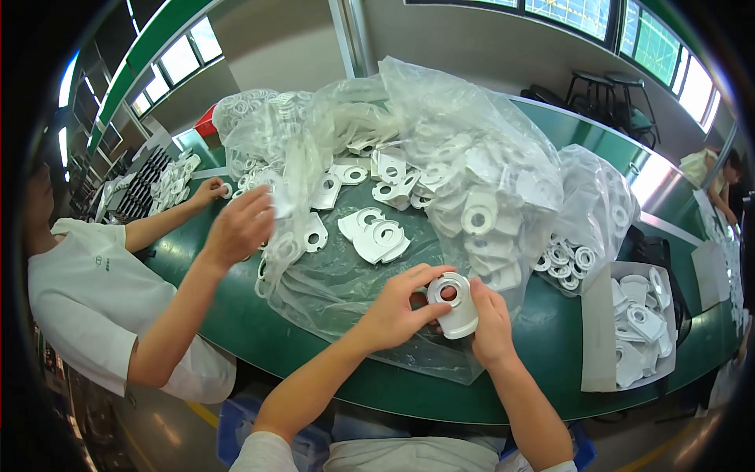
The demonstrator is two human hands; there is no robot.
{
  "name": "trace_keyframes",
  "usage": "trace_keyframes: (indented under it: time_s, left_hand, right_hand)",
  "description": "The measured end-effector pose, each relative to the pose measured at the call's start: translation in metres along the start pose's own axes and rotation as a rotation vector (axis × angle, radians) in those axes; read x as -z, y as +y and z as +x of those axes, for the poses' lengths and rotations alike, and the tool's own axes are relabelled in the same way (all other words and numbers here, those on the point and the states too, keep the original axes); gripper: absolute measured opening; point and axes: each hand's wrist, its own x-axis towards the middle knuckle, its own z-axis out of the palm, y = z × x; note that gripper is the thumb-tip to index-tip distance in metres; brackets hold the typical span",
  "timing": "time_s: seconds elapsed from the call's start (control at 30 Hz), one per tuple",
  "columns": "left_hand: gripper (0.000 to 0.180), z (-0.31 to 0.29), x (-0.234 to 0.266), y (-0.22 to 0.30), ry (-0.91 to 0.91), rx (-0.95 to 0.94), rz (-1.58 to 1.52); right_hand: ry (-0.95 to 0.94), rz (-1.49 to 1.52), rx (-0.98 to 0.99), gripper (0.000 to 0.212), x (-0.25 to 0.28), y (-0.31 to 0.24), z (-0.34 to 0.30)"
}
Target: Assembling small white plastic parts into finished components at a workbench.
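Between my hands, over the near edge of a clear plastic bag, is a white plastic part (460, 320) with a round ring at one end and a flat flared base. My left hand (399, 308) pinches its ring side, with a fingertip showing through the hole. Against the part's right side, my right hand (491, 321) closes its fingers. Just beyond lie a few similar white parts (379, 237) stacked loosely on the plastic. More of them fill the large clear bag (417, 86) spread open across the green table (377, 397).
At the right, a cardboard box (598, 346) holds several white parts, beside a clear bag of white rings (568, 259). A co-worker (94, 275) at the left reaches over the table toward the parts. Dark stools (625, 98) stand by the far wall; another person is at far right.
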Motion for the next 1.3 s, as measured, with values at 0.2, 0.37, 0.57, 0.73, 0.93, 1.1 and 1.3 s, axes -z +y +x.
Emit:
trace_keyframes:
  time_s: [0.2,0.37,0.57,0.73,0.93,1.1,1.3]
  left_hand:
    - [0.032,0.002,0.006,-0.005,0.038,0.083,-0.211]
    - [0.044,-0.004,-0.003,-0.003,0.057,-0.02,-0.098]
    - [0.047,0.006,0.001,-0.007,0.061,-0.169,0.136]
    - [0.053,0.01,0.043,-0.023,0.469,-0.306,0.918]
    - [0.047,0.019,0.039,-0.043,0.334,-0.116,1.064]
    - [0.037,0.015,0.036,-0.035,0.234,-0.102,0.888]
    - [0.019,0.014,0.032,-0.027,0.416,-0.217,0.623]
  right_hand:
    - [-0.148,-0.04,0.0,0.03,-0.009,-0.012,-0.004]
    - [-0.045,-0.263,0.132,0.039,-0.013,-0.011,-0.006]
    - [-0.027,-0.395,0.213,0.038,0.005,-0.027,-0.013]
    - [0.318,-0.585,0.402,0.05,0.051,-0.092,-0.077]
    - [0.879,-0.946,0.534,0.052,0.147,-0.182,-0.146]
    - [0.592,-0.786,0.43,0.064,0.176,-0.172,-0.158]
    - [0.665,-0.947,0.337,0.067,0.185,-0.158,-0.135]
